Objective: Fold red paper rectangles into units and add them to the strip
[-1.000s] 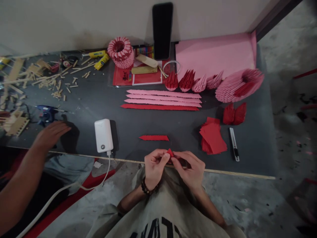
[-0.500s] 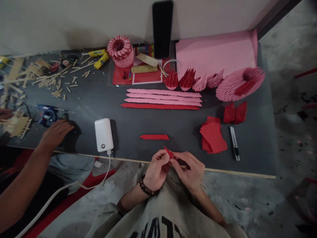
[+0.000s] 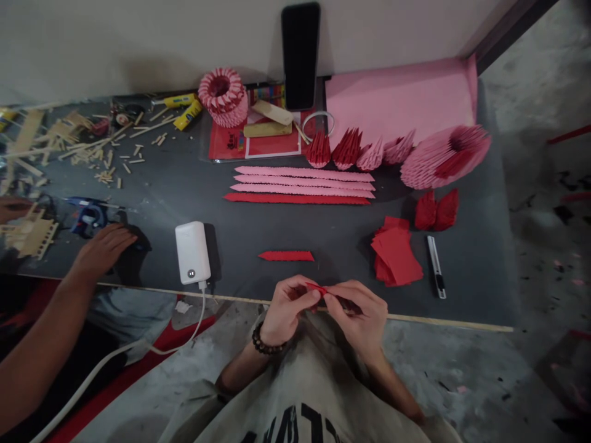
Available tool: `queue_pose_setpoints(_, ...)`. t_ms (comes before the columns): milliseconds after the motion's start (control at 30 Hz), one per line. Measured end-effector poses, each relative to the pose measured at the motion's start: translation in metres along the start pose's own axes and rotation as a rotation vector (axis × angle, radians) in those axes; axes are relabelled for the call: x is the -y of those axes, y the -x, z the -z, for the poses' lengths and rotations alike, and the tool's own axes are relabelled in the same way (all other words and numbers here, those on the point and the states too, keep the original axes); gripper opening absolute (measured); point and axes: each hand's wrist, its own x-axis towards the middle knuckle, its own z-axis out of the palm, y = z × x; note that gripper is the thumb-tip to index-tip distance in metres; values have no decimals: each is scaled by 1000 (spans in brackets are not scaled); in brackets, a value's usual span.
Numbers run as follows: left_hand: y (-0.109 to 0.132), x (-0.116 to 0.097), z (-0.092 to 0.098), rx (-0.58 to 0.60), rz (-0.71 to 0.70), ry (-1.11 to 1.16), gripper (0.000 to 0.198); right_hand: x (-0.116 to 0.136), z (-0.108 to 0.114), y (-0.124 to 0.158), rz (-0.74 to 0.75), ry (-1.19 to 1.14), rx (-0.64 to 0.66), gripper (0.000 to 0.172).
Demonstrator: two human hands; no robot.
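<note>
My left hand (image 3: 290, 306) and my right hand (image 3: 357, 312) meet over the near edge of the dark table (image 3: 240, 234). Together they pinch a small folded red paper piece (image 3: 316, 288) between thumbs and fingertips. A beaded bracelet (image 3: 263, 344) sits on my left wrist. Just beyond my hands lies a short row of joined red paper pieces (image 3: 286, 256). A stack of red paper squares (image 3: 396, 252) is to the right of my right hand.
Long pink and red strips (image 3: 302, 184), folded red and pink clusters (image 3: 360, 149), a pink paper bowl shape (image 3: 446, 158), pink sheet (image 3: 399, 98), box cutter (image 3: 436, 266), white power bank (image 3: 192, 252), upright phone (image 3: 300, 55). Another person's hand (image 3: 104, 249) rests at left by a glue gun (image 3: 87, 212) and wooden sticks (image 3: 69, 141).
My hands turned the red piece from pointing upward to lying flatter between the fingertips. The other person's hand slid slightly toward the table edge.
</note>
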Motion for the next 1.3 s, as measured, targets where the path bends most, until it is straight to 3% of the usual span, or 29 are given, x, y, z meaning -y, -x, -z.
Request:
queue_pose_setpoints(200,1,2,12,-27,-298,-409,18,-2,3,-1,-54,-38,64,5)
queue_pose_setpoints(367,1,0,15,-20,-431,-490,11,-5,1,3,16,25,30,10)
queue_pose_setpoints(533,5,0,9,-61,-387,-494,9,-6,-5,8,53,87,-50,12)
queue_pose_setpoints(667,8,4,1,-72,-301,-374,13,-4,-10,7,54,104,-107,8)
queue_pose_setpoints(800,10,8,-6,-131,-322,-282,16,-3,-11,7,96,102,-127,11)
queue_pose_setpoints(933,11,7,-7,-123,-343,-344,6,-1,-9,6,185,115,-143,14)
queue_pose_setpoints(1133,11,2,-2,-127,-275,-391,8,-5,-9,8,285,174,-135,29)
queue_pose_setpoints(1300,9,-1,-3,-162,-305,-429,8,-17,-11,20,392,327,-151,37)
